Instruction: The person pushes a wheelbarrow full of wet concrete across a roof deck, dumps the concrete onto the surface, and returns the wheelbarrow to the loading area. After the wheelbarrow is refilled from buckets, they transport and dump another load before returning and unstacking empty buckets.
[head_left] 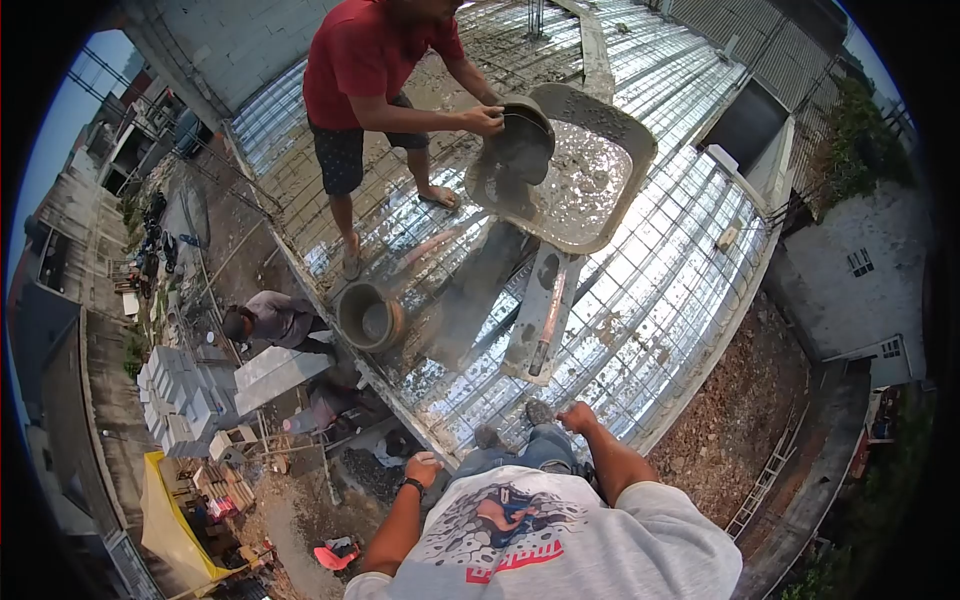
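My left hand (424, 467), with a dark band at the wrist, is loosely curled beside my left leg near the roof's edge. My right hand (577, 417) is also curled, by my right knee, above the metal deck. I see nothing held in either. In front of me a co-worker in a red shirt (350, 65) tips a dark bucket (527, 140) over a large mixing tub (632, 125). Wet grey mix lies in the tub, and dust drifts below the bucket. A second bucket (400, 318) stands upright on the deck at the left.
A mortar-stained board (530, 345) with a long-handled tool lies between me and the tub. Rebar mesh (690, 240) covers the shiny deck. The roof edge drops off on both sides. Below left are people, stacked blocks (165, 390) and a yellow tarp (160, 510). An opening (745, 120) lies far right.
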